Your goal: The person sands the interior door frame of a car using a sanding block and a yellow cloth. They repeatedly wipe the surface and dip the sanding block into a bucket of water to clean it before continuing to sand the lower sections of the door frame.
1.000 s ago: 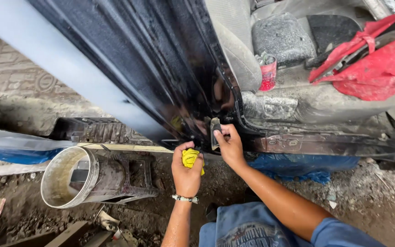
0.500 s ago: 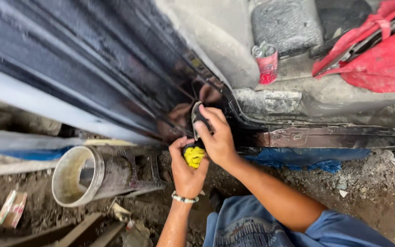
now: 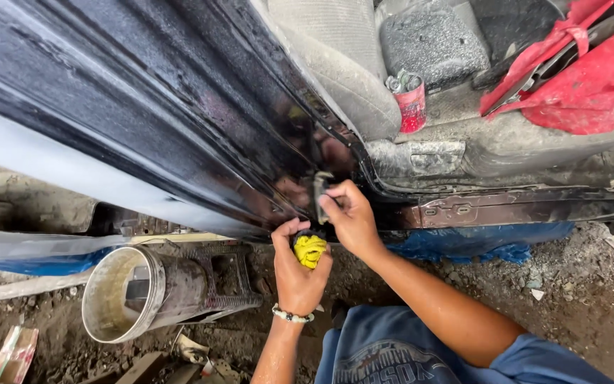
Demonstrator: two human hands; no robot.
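At the lower edge of the black car door (image 3: 143, 121), close to its bottom corner by the door sill (image 3: 506, 206), your two hands work together. Your right hand (image 3: 349, 220) is closed around a small flat spreader (image 3: 319, 195) and presses its blade against the glossy door panel. Your left hand (image 3: 300, 267), with a bead bracelet (image 3: 291, 315) on the wrist, is wrapped narrow around a lump of yellow putty (image 3: 310, 250), just under the right hand and nearly touching it. To do this step well, I judge you should keep the blade flat and at a low angle, pull it in one even stroke along the door edge, take only a little putty each time, and keep the lump near so your right hand travels little. On the ground below the door's left part lies a metal can (image 3: 143, 291) on its side, its open mouth toward you. Inside the car, beside the grey seat (image 3: 342, 64), stands a small red can (image 3: 410, 103) with a torn open top; its label I cannot read. Red cloth (image 3: 591, 78) lies at the upper right corner, and a blue sheet (image 3: 477, 245) hangs under the sill.
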